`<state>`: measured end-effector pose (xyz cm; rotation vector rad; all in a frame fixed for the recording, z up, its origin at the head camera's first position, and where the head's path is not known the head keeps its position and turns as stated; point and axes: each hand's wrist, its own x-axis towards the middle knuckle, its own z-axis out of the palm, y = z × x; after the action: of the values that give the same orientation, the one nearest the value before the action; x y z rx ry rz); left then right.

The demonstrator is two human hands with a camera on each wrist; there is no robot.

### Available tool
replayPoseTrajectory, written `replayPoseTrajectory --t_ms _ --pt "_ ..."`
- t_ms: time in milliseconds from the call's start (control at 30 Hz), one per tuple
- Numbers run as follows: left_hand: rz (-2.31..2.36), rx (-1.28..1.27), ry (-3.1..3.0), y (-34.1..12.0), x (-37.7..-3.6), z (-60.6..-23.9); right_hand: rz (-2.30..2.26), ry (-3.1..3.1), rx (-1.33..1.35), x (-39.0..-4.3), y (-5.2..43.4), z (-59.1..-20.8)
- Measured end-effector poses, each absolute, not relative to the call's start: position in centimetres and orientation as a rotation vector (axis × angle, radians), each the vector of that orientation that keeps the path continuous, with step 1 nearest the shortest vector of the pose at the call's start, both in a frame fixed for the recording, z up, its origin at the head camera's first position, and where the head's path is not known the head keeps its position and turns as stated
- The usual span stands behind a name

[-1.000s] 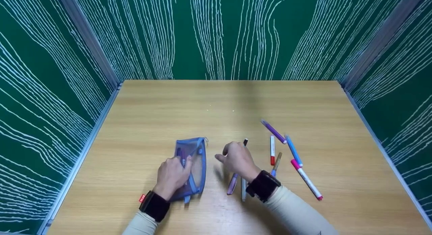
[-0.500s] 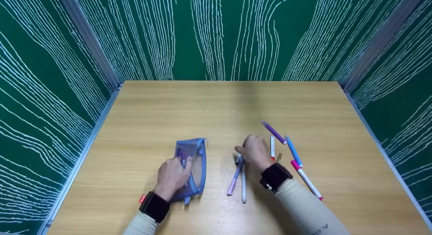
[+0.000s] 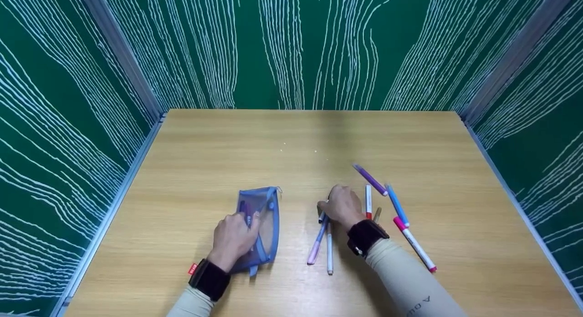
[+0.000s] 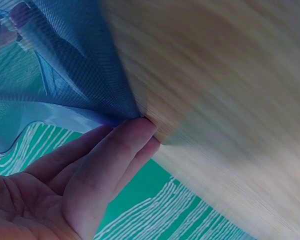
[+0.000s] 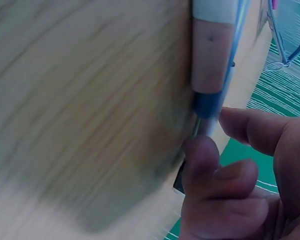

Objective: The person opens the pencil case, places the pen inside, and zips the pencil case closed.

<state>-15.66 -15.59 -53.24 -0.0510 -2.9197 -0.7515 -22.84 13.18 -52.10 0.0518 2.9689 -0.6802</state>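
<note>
A blue mesh pencil case point(image 3: 271, 230) lies left of centre, with purple pens point(image 3: 246, 212) showing through it. My left hand point(image 3: 232, 239) holds its near left side. In the left wrist view the fingertips point(image 4: 140, 130) are at the mesh edge. Among the pens, my right hand point(image 3: 344, 205) pinches a white marker with black ends point(image 3: 321, 215), mostly covered by the fingers. A lilac pen point(image 3: 315, 251) and a grey-white pen point(image 3: 330, 253) point toward the near edge just below that hand.
Right of the right hand lie a red-capped white marker point(image 3: 368, 198), a gold-tipped pen point(image 3: 377, 214), a blue pen point(image 3: 397, 205), a purple pen point(image 3: 370, 179) and a pink-capped marker point(image 3: 414, 244). Green walls with white lines point(image 3: 268, 48) border the wooden table point(image 3: 227, 144).
My right hand has moved right, away from the pencil case, and come down over the black-ended marker. The left hand stays on the case.
</note>
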Motion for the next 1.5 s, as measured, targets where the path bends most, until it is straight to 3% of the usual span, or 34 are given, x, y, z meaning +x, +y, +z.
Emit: replayPoseTrajectory --t_ms 867,1500 --pt "-0.75 -0.068 -2.9 -15.6 -15.6 -53.3 -0.898 2.853 0.191 -23.5 12.6 -50.8" --pt "-0.762 -0.062 -2.905 -15.4 -15.5 -53.1 -1.139 2.806 0.083 -21.7 10.8 -49.2"
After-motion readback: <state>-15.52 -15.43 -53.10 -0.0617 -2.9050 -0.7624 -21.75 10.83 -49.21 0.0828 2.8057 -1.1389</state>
